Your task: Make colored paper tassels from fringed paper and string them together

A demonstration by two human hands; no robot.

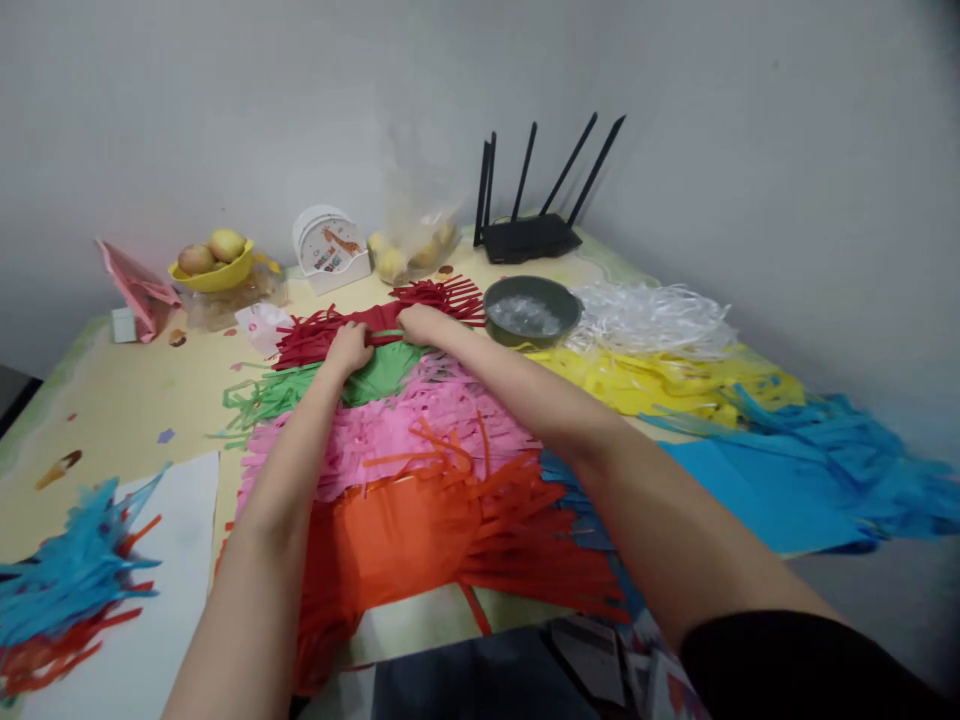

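Observation:
Both my arms reach far across the table over layered fringed paper. My left hand (349, 349) and my right hand (421, 322) have their fingers curled, and a narrow green paper strip (388, 334) runs between them. The strip lies where the dark red fringed paper (319, 338) meets the green fringed paper (382, 372). Below those lie pink fringed paper (420, 420) and orange fringed paper (420, 530), partly under my forearms.
A grey bowl (532, 310) stands right of my hands, with white shreds (652, 318), yellow paper (660, 378) and blue paper (780, 470) beyond. A black router (529, 237), bagged fruit (412, 250), a yellow fruit bowl (214, 268) and a small clock (330, 248) line the wall. Blue scraps (67, 570) lie at left.

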